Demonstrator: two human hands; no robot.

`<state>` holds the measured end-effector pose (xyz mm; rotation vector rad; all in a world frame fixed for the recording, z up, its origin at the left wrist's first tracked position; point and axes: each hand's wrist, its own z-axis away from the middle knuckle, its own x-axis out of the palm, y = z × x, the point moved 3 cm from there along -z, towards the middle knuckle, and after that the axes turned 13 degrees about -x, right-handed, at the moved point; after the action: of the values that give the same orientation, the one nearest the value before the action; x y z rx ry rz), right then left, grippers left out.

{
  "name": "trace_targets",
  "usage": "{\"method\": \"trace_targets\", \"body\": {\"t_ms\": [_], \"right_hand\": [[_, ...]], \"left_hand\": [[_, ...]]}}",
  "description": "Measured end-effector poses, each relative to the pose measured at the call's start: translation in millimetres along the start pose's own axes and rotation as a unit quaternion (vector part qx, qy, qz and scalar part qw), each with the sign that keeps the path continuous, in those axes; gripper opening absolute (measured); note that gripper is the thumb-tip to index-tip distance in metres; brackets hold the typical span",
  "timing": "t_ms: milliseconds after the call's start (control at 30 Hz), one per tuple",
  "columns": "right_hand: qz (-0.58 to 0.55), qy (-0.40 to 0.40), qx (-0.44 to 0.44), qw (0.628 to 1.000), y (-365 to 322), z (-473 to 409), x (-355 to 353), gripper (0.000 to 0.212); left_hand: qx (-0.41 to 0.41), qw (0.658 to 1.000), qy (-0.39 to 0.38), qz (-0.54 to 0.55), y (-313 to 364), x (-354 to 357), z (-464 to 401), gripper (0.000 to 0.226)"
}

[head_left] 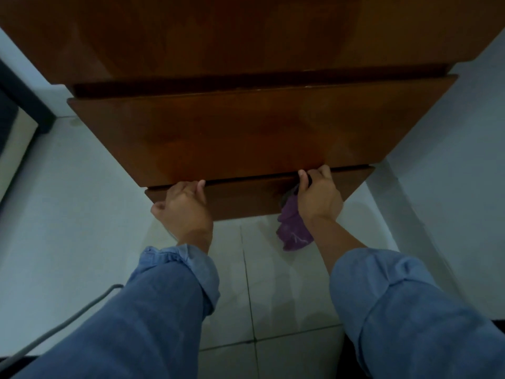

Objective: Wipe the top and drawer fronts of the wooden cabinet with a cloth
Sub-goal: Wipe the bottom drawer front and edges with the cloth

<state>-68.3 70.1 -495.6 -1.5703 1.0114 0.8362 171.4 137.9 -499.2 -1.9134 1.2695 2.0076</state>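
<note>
The dark wooden cabinet [218,36] fills the upper half of the head view, seen from above. Its upper drawer front [246,132] stands out from the body. Below it the lower drawer front [246,198] shows as a narrow strip. My left hand [183,206] curls its fingers over the top edge of the lower drawer front at its left end. My right hand [318,192] grips the same edge further right and holds a purple cloth [293,228], which hangs down crumpled beside the wrist. Both fingertips are hidden in the gap between the drawers.
White floor tiles [273,283] lie under the cabinet and my arms. White walls [451,160] flank the cabinet on both sides. A dark frame [19,105] stands at the far left. A grey cable [68,318] runs across the lower left.
</note>
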Motion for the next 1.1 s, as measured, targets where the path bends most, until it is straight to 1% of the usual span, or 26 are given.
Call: {"method": "trace_targets", "body": {"t_ms": [100, 300, 667, 800, 900, 933, 967, 1000, 1033, 1067, 1100], "right_hand": [[0.013, -0.006, -0.007, 1.000, 1.6, -1.7, 0.0, 0.038], [0.046, -0.023, -0.030, 0.998, -2.0, -2.8, -5.9, 0.037], [0.061, -0.049, -0.032, 0.996, -6.3, -5.9, -13.7, 0.038], [0.034, -0.103, -0.032, 0.994, -5.2, -11.5, -18.1, 0.039], [-0.022, -0.165, -0.022, 0.986, 2.9, -9.5, -29.5, 0.039], [-0.064, -0.155, -0.003, 0.986, 8.5, -6.7, -35.0, 0.038], [-0.111, -0.134, 0.035, 0.984, 19.3, -5.2, -39.8, 0.038], [-0.176, -0.099, 0.089, 0.975, 29.5, -2.6, -48.4, 0.042], [-0.261, -0.070, 0.162, 0.949, 40.3, -1.9, -56.4, 0.053], [-0.355, -0.067, 0.237, 0.902, 48.5, -0.4, -64.7, 0.065], [-0.427, -0.100, 0.292, 0.850, 55.8, 2.5, -72.2, 0.066]], "left_hand": [[0.013, 1.000, 0.002, -0.015, 1.1, -3.1, -1.0, 0.035], [0.065, 0.995, 0.024, -0.069, 3.7, -9.0, -5.8, 0.034], [0.043, 0.988, -0.006, -0.147, 13.4, -22.2, -5.6, 0.044], [0.052, 0.983, -0.028, -0.174, 16.3, -29.4, -4.6, 0.042], [0.095, 0.976, -0.068, -0.182, 12.7, -29.0, 9.1, 0.030], [0.113, 0.975, -0.080, -0.173, 12.8, -28.2, 17.5, 0.028], [0.132, 0.973, -0.092, -0.165, 16.5, -27.5, 26.1, 0.029], [0.152, 0.969, -0.104, -0.162, 22.7, -26.6, 33.8, 0.031], [0.173, 0.964, -0.118, -0.164, 30.9, -24.7, 39.5, 0.033], [0.193, 0.957, -0.136, -0.168, 40.7, -22.9, 44.8, 0.034], [0.209, 0.950, -0.160, -0.170, 50.1, -20.2, 49.5, 0.036]]}}
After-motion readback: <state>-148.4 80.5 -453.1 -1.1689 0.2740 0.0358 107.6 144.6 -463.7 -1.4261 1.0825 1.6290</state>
